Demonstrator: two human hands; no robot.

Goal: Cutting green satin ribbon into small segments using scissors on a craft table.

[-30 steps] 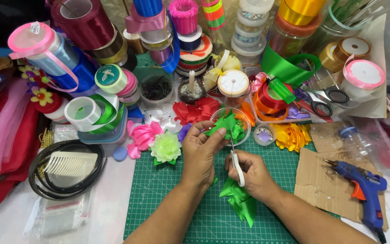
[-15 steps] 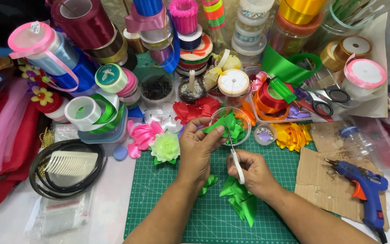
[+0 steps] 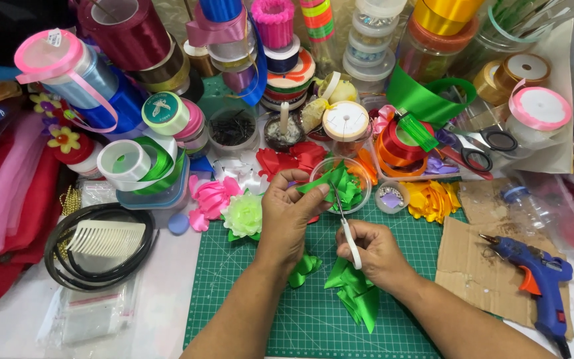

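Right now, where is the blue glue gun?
In the head view, the blue glue gun lies at the far right on a piece of brown cardboard, right of the green cutting mat and of the right hand.

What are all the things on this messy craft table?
cutting mat: one, green, under the hands
ribbon piece: one, green, pinched in left hand
tweezers: one, white handle, in right hand
folded ribbon pile: one, green, under right hand
ribbon flowers: several, pale green, pink, left of hands
glue gun: one, blue, on cardboard at right
scissors: two, dark handles, upper right
ribbon spools: many, mixed colours, along the back
comb: one, cream, left
left hand: holding the ribbon piece
right hand: holding the tweezers
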